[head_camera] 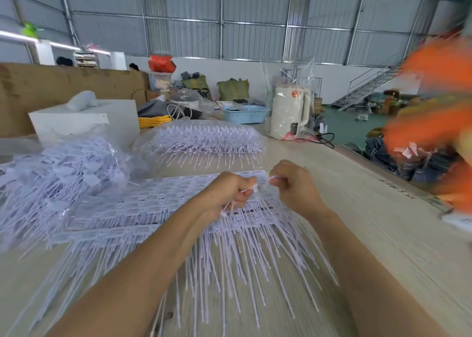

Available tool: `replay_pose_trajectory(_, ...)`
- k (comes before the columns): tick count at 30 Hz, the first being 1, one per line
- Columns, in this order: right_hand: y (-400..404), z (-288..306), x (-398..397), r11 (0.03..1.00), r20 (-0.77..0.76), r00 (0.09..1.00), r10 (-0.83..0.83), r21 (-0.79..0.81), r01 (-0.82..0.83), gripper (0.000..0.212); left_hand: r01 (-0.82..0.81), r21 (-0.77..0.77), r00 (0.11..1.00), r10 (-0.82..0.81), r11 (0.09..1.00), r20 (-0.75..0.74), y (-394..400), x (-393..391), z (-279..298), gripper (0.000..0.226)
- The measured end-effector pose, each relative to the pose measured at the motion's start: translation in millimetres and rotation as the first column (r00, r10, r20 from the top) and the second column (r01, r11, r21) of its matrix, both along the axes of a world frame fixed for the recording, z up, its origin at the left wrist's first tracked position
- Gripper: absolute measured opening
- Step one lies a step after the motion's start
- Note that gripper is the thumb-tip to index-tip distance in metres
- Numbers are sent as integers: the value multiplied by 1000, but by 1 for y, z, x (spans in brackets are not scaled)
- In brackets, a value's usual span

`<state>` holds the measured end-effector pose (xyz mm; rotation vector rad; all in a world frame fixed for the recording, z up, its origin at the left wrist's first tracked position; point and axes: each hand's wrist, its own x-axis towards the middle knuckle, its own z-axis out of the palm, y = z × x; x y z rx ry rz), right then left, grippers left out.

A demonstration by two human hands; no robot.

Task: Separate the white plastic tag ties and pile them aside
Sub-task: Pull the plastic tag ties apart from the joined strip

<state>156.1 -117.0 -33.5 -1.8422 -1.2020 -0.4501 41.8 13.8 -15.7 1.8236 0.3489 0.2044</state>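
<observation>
Our left hand (229, 191) is curled tight around a small bunch of white tag ties (231, 205), their thin ends poking out between and below the fingers. Our right hand (293, 183) sits just beside it, thumb and forefinger pinching the white end of one tie (272, 177) that bridges the narrow gap between the two hands. Both hands are closed on plastic; neither is free.

What the coming pull turns on, as we judge it, is the lie of the joined sheets of ties (163, 209) directly beneath and to the left of our hands. Their label heads run in rows across the bench (370, 229), away from the hands to the left, while the long thin tails (229, 272) fan back toward us, passing under both wrists. So the long axis of each tie points from the hands toward our body, and the pinched tie lies crosswise to that, from one hand to the other. The right hand has the nearer grip on it, so a sideways tug to the right should snap it off.

The loose pile of separated ties (63, 173) lies well to the left of the left hand, in clear plastic, so that hand is the nearer one for dropping the bunch. Beyond the hands, another bagged stack (204, 140) waits.
</observation>
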Motion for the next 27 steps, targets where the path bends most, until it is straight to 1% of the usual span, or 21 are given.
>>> replay_pose_trajectory(1, -6, 3, 5, 997, -31, 997, -65, 47, 67, 14, -1, 26, 1000, 1, 1000, 4, 2, -3, 0, 42)
replay_pose_trajectory(2, -12, 9, 8, 986, -181, 982, -60, 142, 87, 17, -18, 81, 1000, 17, 997, 11, 5, -6, 0, 41)
replay_pose_trajectory(3, -18, 16, 11, 956, -382, 923, 46, 284, 70, 19, -25, 132, 1000, 23, 991, 17, 7, -8, -1, 40)
replay_pose_trajectory(4, -22, 24, 11, 904, -551, 808, 207, 424, 57, 21, -13, 166, 1000, 11, 986, 13, 9, -10, -3, 37)
replay_pose_trajectory(5, -25, 31, 9, 850, -654, 661, 367, 525, 47, 22, 10, 185, 1000, -9, 983, -5, 10, -12, -4, 34)
replay_pose_trajectory(6, -26, 35, 6, 826, -707, 534, 464, 563, 26, 22, 33, 188, 999, -28, 982, -29, 11, -12, -5, 31)
replay_pose_trajectory(7, -25, 37, 3, 838, -748, 444, 493, 546, -11, 22, 49, 174, 998, -41, 984, -47, 12, -13, -4, 27)
replay_pose_trajectory(8, -24, 37, -1, 865, -782, 394, 482, 497, -71, 21, 63, 151, 997, -55, 986, -56, 14, -13, -3, 22)
replay_pose_trajectory(9, -21, 37, -6, 891, -809, 376, 451, 435, -133, 20, 79, 131, 996, -71, 988, -61, 15, -14, -2, 18)
replay_pose_trajectory(10, -18, 35, -9, 911, -824, 389, 412, 368, -186, 18, 95, 133, 994, -87, 987, -67, 16, -14, -2, 18)
replay_pose_trajectory(11, -13, 33, -13, 927, -826, 425, 370, 296, -232, 16, 114, 165, 992, -102, 980, -79, 17, -15, -1, 21)
replay_pose_trajectory(13, -1, 25, -22, 942, -797, 529, 292, 145, -302, 13, 144, 279, 988, -123, 949, -90, 17, -17, -1, 22)
replay_pose_trajectory(15, 13, 16, -31, 953, -761, 605, 233, 54, -299, 13, 139, 363, 990, -122, 922, -68, 18, -17, 0, 17)
replay_pose_trajectory(16, 18, 12, -35, 951, -756, 613, 228, 38, -307, 13, 124, 377, 992, -116, 918, -46, 18, -17, 1, 17)
replay_pose_trajectory(19, 21, 9, -40, 915, -783, 548, 295, 67, -398, 13, 98, 352, 994, -109, 931, 12, 20, -18, 2, 27)
replay_pose_trajectory(20, 20, 10, -40, 915, -783, 548, 295, 67, -397, 14, 96, 327, 994, -109, 940, 20, 21, -18, 1, 31)
replay_pose_trajectory(23, 18, 8, -38, 934, -763, 582, 280, 76, -349, 12, 88, 296, 994, -102, 951, 33, 21, -19, -1, 36)
replay_pose_trajectory(27, 22, 6, -38, 953, -704, 659, 264, 88, -289, 13, 47, 356, 996, -71, 933, 56, 23, -15, -3, 33)
